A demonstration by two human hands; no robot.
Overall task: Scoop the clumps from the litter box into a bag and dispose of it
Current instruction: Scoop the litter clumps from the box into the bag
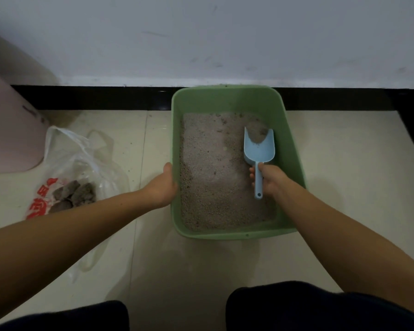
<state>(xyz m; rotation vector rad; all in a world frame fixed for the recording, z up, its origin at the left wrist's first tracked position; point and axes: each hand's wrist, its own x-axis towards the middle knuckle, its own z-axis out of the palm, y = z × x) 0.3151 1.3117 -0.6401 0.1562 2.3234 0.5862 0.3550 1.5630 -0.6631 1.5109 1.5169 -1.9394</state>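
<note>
Dark trouser knees (320, 306) are nearest, then both bare forearms reach forward. Left hand (163, 187) grips the left rim of the green plastic litter box (225, 101). Right hand (269, 180) is closed around the handle of the light blue plastic scoop (259, 151), whose mouth points to the far right corner and holds a little litter. On the left, the clear plastic bag with red print (65, 163) lies open on the floor with several grey clumps (74, 193) inside. I judge scooping is partly done; tying and throwing away the bag are left.

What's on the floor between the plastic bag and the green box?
In the head view, only bare tile floor and the left hand, gripping the green box's side wall, lie between it and the plastic bag.
</note>
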